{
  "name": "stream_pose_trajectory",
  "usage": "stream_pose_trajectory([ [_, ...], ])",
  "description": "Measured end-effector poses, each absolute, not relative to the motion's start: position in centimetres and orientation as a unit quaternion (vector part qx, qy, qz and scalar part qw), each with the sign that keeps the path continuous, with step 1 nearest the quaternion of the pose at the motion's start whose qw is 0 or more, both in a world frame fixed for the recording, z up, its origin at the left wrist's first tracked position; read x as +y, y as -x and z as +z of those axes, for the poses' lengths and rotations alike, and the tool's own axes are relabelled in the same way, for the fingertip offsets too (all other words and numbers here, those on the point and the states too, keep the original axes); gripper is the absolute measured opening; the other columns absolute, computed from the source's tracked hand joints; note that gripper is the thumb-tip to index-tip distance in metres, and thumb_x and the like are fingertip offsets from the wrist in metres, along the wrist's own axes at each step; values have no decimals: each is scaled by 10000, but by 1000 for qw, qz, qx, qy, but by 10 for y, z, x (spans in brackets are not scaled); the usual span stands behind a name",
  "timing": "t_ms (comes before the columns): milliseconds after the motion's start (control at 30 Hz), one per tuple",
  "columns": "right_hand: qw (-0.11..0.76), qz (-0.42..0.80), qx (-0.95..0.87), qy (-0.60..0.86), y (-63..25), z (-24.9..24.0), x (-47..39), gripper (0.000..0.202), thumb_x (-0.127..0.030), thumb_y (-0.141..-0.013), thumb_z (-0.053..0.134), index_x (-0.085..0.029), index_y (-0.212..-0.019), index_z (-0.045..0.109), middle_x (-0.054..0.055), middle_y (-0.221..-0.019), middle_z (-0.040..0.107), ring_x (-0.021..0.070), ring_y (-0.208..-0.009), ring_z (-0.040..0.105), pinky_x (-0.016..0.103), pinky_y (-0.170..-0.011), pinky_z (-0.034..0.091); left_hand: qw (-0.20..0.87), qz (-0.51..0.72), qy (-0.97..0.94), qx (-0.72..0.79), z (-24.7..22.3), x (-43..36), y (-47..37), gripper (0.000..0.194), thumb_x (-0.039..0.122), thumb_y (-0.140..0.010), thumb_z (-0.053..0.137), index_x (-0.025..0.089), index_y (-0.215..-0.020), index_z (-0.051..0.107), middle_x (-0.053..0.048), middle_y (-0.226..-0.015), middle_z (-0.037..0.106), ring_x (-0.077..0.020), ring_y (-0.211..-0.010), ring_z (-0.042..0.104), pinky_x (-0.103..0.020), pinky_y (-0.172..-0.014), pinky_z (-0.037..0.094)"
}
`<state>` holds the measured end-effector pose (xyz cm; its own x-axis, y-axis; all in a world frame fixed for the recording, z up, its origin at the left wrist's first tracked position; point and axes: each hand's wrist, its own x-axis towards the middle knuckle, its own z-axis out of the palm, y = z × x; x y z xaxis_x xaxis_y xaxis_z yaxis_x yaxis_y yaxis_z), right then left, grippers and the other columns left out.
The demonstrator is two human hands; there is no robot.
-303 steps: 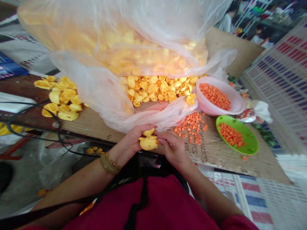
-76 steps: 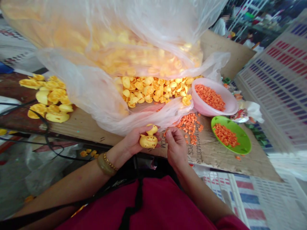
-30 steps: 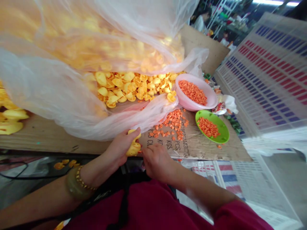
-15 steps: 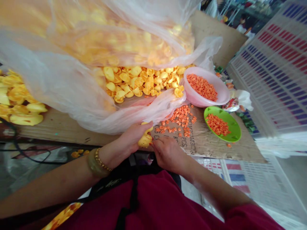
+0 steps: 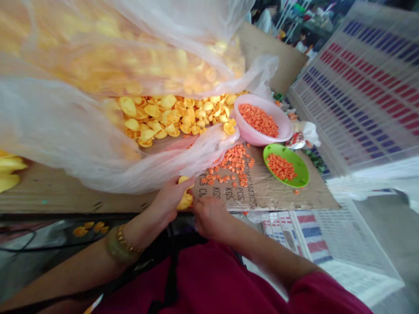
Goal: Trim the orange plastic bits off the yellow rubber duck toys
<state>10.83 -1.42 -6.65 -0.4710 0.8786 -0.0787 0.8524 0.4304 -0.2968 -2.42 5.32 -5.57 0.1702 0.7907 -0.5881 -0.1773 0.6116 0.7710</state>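
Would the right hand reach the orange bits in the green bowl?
Probably yes: those orange bits lie uncovered, with just cardboard and loose ones between the green bowl and the right hand.

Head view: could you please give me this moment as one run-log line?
left hand: holding yellow figure; right hand: beside it, grip unclear; orange pieces: loose on cardboard, also in pink bowl and green dish

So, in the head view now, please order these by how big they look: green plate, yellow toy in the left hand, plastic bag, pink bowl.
1. Plastic bag
2. Pink bowl
3. Green plate
4. Yellow toy, partly covered by the left hand
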Motion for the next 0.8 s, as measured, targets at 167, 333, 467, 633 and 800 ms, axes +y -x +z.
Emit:
stream_pose_trajectory([
  [167, 195, 60, -652, 730, -189, -90, -12, 225, -177, -887, 514, -171, -751, 693, 52, -719, 693, 148, -657, 610, 223, -627, 427, 770, 316, -195, 519, -49, 61, 49, 108, 232, -836, 542, 153, -770, 574, -29, -584, 597, -171, -466, 595, -288, -448, 520],
  [333, 165, 31, -620, 767, -224, -103, -3, 120, -178, -832, 603, -178, -821, 723, 83, -778, 696, 169, -690, 606, 244, -625, 433, 819, 308, -182, 450, -41, 57, 51, 195, 256, -849, 496, 143, -728, 600, -68, -593, 616, -185, -500, 609, -299, -479, 524],
  [467, 188, 78, -637, 743, -209, -93, 6, 135, -130, -793, 597, -162, -691, 680, 64, -693, 674, 161, -641, 606, 245, -599, 439, 847, 309, -189, 389, -45, 51, 47, 193, 284, -832, 510, 147, -749, 617, -87, -617, 638, -206, -535, 629, -294, -478, 509],
  [633, 454, 332, -561, 607, -159, -58, 7, 183, -305, -784, 678, -164, -899, 699, 16, -683, 675, 138, -566, 607, 239, -532, 477, 864, 316, -198, 339, -48, 49, 49, 217, 319, -821, 529, 136, -766, 632, -84, -640, 636, -206, -553, 626, -284, -473, 486],
  [800, 496, 365, -612, 496, -107, -43, -3, 120, -199, -829, 640, -217, -885, 745, 23, -814, 748, 152, -704, 691, 272, -676, 562, 848, 343, -196, 354, -46, 48, 49, 211, 258, -808, 529, 130, -672, 626, -54, -617, 617, -149, -533, 581, -249, -514, 477],
])
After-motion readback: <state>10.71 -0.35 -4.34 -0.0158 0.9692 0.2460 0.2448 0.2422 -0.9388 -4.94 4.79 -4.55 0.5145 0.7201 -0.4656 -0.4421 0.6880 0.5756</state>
